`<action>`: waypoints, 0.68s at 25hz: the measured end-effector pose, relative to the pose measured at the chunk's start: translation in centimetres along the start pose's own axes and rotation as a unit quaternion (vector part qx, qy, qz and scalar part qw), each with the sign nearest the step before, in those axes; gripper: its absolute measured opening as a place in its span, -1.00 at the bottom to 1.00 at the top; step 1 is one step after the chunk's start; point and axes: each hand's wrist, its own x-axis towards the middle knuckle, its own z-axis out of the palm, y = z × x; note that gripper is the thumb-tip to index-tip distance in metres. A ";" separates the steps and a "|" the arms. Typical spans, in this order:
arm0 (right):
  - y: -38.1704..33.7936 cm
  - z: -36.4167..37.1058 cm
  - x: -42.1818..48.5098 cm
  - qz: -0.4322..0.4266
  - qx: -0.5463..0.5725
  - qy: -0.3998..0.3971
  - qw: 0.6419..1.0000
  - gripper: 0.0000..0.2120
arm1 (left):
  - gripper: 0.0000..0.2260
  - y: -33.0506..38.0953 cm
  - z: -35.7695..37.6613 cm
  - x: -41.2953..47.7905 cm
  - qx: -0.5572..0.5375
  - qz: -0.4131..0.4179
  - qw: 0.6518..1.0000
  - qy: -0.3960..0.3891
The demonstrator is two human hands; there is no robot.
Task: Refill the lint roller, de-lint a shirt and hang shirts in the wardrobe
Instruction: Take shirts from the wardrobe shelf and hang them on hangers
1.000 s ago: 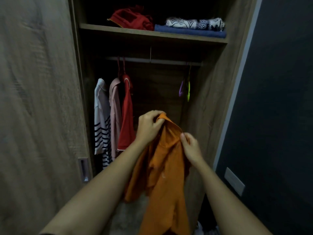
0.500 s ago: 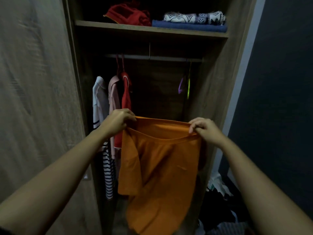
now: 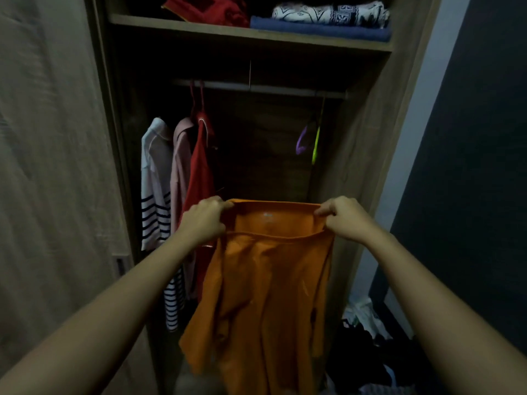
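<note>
Your left hand (image 3: 204, 223) and right hand (image 3: 346, 219) have fingers clamped on the shirt (image 3: 265, 295) hem. It looks limp and light. Regrip at the shoulders for a hanger (image 3: 301, 139).

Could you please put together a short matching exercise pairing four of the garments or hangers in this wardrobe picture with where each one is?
Things:
1. orange shirt
2. striped shirt
3. blue folded cloth
4. purple hanger

Places:
A. hanging empty at the right end of the rail
B. lying on the top shelf, under a patterned cloth
C. held up by its top edge between the left hand and the right hand
D. hanging leftmost on the rail

Pairs: 1-C, 2-D, 3-B, 4-A
</note>
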 end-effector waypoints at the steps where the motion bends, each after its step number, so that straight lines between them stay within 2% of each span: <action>1: 0.1 -0.2 0.4 0.003 0.004 0.011 1.000 -0.66 | -0.42 1.0 0.4 0.0 -0.002 -0.002 1.000 -0.030; 3: 0.3 -1.0 1.2 0.018 0.004 0.012 1.000 -0.68 | -0.52 2.3 0.3 0.5 -0.075 0.018 0.995 -0.063; 5: 0.4 -1.6 2.2 0.036 -0.008 -0.009 0.999 -0.72 | -0.70 2.9 -0.8 1.8 -0.217 0.016 0.974 -0.065; 6: 0.2 -1.7 2.7 0.041 -0.025 -0.023 0.999 -0.73 | -0.75 3.2 -1.4 2.6 -0.267 0.010 0.962 -0.059; 8: -0.4 -1.4 4.0 0.045 -0.059 -0.047 0.996 -0.72 | -0.87 4.4 -1.9 5.1 -0.272 0.010 0.962 0.000; 10: -0.9 -1.0 5.3 0.059 -0.073 -0.061 0.994 -0.70 | -0.84 6.1 -1.7 8.4 -0.247 0.014 0.966 0.082; 12: -1.1 -0.8 6.4 0.067 -0.090 -0.062 0.992 -0.70 | -0.75 8.0 -1.4 12.2 -0.278 0.003 0.953 0.121; 15: -1.7 -0.9 7.2 0.081 -0.118 -0.071 0.987 -0.69 | -0.60 10.7 -1.8 18.7 -0.347 -0.012 0.932 0.108; 17: -2.0 -1.4 7.4 0.085 -0.138 -0.069 0.984 -0.67 | -0.49 12.7 -2.1 22.7 -0.404 -0.026 0.913 0.059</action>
